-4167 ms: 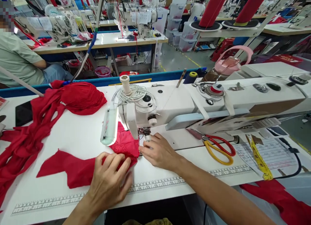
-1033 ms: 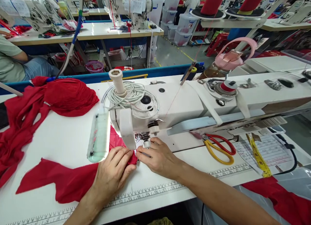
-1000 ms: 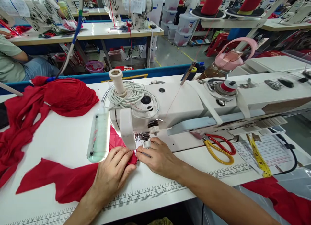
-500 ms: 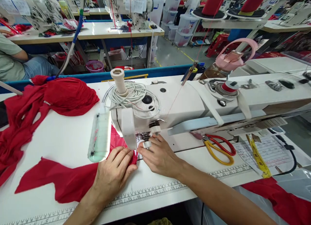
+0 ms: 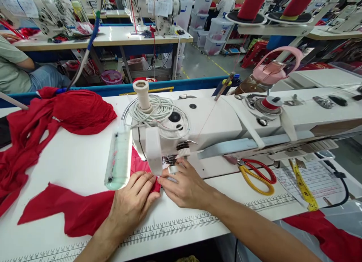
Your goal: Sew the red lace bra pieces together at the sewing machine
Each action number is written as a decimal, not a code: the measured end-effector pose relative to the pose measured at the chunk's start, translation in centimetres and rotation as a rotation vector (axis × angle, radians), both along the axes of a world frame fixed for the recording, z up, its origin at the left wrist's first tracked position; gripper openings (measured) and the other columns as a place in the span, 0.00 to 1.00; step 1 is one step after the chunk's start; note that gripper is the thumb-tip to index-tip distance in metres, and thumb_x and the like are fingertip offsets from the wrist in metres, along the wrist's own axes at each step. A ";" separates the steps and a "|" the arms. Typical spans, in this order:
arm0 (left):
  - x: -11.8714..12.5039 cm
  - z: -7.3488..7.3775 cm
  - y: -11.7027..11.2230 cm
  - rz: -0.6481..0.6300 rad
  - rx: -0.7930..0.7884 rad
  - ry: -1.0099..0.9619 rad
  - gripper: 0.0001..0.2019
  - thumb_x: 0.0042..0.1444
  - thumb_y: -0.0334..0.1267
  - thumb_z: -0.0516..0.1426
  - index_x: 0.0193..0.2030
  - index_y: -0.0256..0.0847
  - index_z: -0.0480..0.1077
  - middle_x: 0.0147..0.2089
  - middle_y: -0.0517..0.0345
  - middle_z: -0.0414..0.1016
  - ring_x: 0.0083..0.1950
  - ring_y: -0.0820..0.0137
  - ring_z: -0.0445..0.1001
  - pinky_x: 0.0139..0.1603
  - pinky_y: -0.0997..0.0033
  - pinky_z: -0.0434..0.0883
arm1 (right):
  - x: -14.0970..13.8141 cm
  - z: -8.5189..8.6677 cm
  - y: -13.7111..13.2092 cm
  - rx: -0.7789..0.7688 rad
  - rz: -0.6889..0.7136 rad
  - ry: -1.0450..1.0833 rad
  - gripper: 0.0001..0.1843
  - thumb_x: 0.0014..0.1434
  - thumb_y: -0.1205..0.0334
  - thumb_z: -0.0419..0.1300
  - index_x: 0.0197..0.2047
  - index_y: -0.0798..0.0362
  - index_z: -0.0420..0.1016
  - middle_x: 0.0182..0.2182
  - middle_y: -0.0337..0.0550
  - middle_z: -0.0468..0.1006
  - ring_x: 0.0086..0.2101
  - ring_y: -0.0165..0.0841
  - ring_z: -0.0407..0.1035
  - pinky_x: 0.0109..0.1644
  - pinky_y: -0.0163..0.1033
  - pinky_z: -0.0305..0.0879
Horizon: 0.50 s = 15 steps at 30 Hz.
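A red fabric piece runs across the white table and in under the head of a sewing machine. On this cloth, just left of the needle area, my left hand lies with fingers stretched out flat and its thumb apart. Close against the presser area, my right hand has curled fingers, its fingertips pinching the cloth's edge by the left fingertips. The machine head and my fingers hide the needle and the exact grip.
A bundled red cloth lies at the back left. Scissors, a yellow tape measure and a written sheet are at the right. A printed ruler lines the front edge. A seated person is beyond.
The view has shifted slightly, so the machine appears a little further right. My right fingertips are slightly further left relative to the machine. My left hand stays on the cloth.
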<state>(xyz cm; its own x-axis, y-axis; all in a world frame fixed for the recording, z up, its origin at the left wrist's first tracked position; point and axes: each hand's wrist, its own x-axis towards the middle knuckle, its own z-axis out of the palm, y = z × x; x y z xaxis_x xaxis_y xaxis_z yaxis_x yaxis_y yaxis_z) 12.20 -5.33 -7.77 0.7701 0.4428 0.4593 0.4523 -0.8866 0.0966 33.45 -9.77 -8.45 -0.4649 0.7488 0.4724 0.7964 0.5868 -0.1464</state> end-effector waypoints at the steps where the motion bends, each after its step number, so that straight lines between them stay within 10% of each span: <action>1: 0.0 0.0 0.0 0.002 0.002 0.000 0.12 0.68 0.39 0.53 0.50 0.34 0.73 0.47 0.48 0.81 0.46 0.61 0.74 0.49 0.59 0.68 | 0.0 0.0 0.0 0.005 0.004 -0.002 0.08 0.62 0.67 0.57 0.41 0.52 0.77 0.33 0.42 0.75 0.36 0.35 0.62 0.52 0.46 0.52; 15: 0.1 -0.2 -0.1 0.007 0.037 0.008 0.14 0.69 0.40 0.52 0.49 0.32 0.73 0.48 0.49 0.81 0.47 0.61 0.74 0.49 0.59 0.67 | -0.5 -0.9 0.7 0.002 -0.127 -0.073 0.10 0.64 0.70 0.54 0.32 0.54 0.74 0.37 0.46 0.76 0.37 0.37 0.60 0.49 0.46 0.53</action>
<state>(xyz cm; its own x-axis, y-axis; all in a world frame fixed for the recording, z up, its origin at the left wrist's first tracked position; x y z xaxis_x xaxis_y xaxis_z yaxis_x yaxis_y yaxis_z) 12.25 -5.40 -7.92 0.7707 0.4313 0.4690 0.4595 -0.8862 0.0598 32.96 -9.10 -9.40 -0.3999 0.8028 0.4423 0.8726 0.4811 -0.0841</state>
